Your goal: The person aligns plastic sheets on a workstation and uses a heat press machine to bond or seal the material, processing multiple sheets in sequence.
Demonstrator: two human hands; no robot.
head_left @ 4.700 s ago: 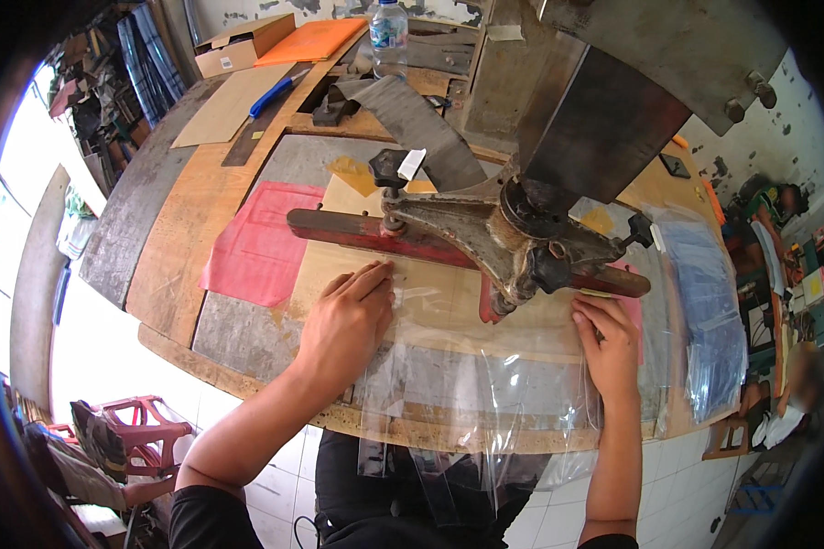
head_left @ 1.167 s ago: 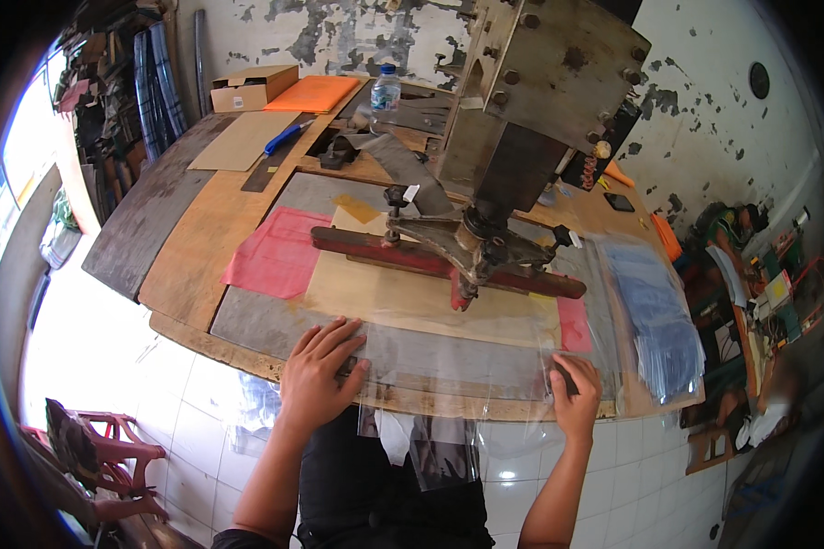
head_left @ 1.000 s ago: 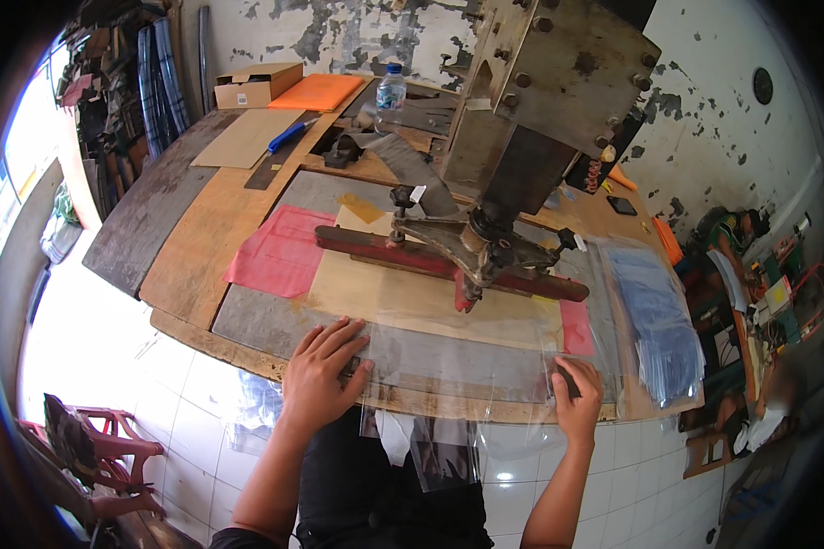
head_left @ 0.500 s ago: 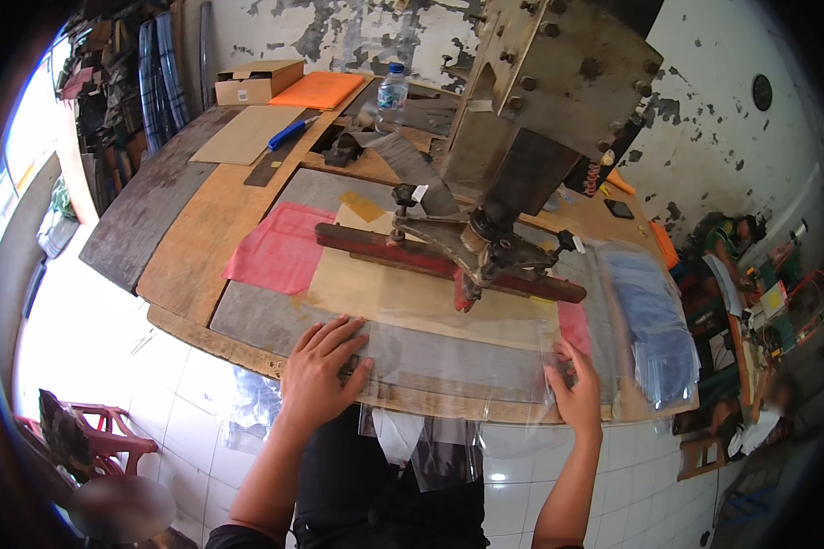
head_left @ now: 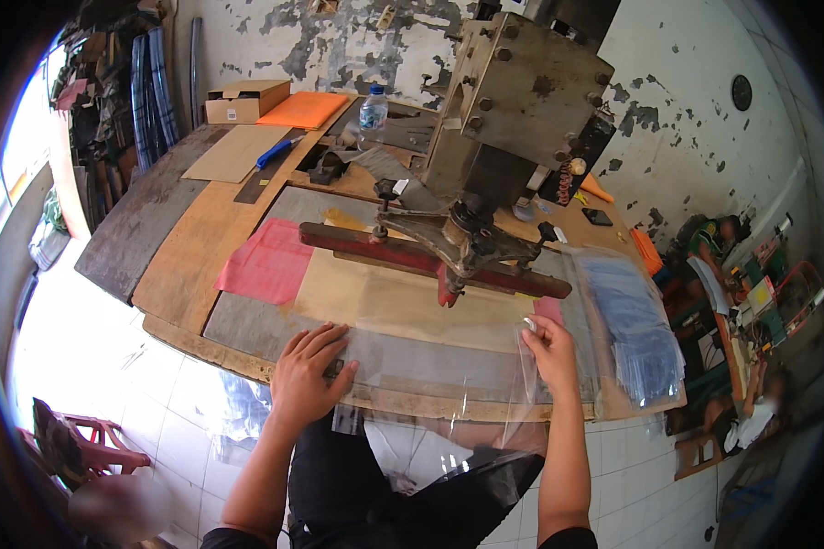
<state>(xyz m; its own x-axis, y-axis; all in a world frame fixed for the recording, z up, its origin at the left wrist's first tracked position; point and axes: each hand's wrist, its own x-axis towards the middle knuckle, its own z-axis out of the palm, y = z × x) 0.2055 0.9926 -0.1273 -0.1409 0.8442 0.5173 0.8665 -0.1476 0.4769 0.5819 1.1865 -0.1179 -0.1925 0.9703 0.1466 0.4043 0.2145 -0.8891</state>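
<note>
A clear plastic sheet spans the front of the grey work board and hangs past the table edge over my lap. My left hand lies flat at the sheet's left part, fingers spread. With thumb and fingertips together, my right hand pinches the right edge of the sheet, which bends up there. Just beyond both hands is a cream sheet, with a pink piece at its left. Above these, a long red bar hangs from the metal press head.
To the right lies a stack of bluish clear plastic sheets. Farther back are a blue cutter, a water bottle, a cardboard box, an orange folder and a phone. Other people sit at the far right.
My right hand has closed on the plastic sheet's edge and raised it a little. The left hand stays flat. The whole view has shifted slightly.
</note>
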